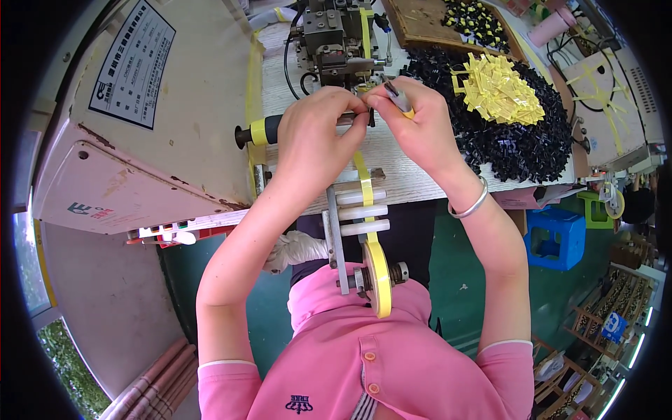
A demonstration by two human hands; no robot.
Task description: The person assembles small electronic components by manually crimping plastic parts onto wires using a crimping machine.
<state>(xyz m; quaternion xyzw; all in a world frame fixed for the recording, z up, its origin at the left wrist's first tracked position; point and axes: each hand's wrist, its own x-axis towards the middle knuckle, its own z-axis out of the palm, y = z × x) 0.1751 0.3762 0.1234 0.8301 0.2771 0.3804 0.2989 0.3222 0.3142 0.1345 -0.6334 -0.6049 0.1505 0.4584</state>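
Observation:
My left hand (318, 133) is closed, thumb and forefinger pinched together just in front of a small metal machine (332, 38). A black-and-yellow cylindrical handle (266, 131) shows beside its wrist side; whether the hand grips it cannot be made out. In the curl of my right hand (420, 119) sits a slim tool with a dark tip and a grey and yellow grip (400, 100). Both hands' fingertips nearly meet at the machine, by a small dark piece (371, 117). Yellow tape (367, 183) passes below them from a roll (379, 280), over white rollers (362, 211).
Right of my hands, yellow flat pieces (500, 91) lie heaped on many small black parts (521, 150). A wooden tray (413, 24) stands behind. A large beige cabinet (168, 119) bounds the left. Blue stool (555, 238) at right; white glove (294, 250) below the table.

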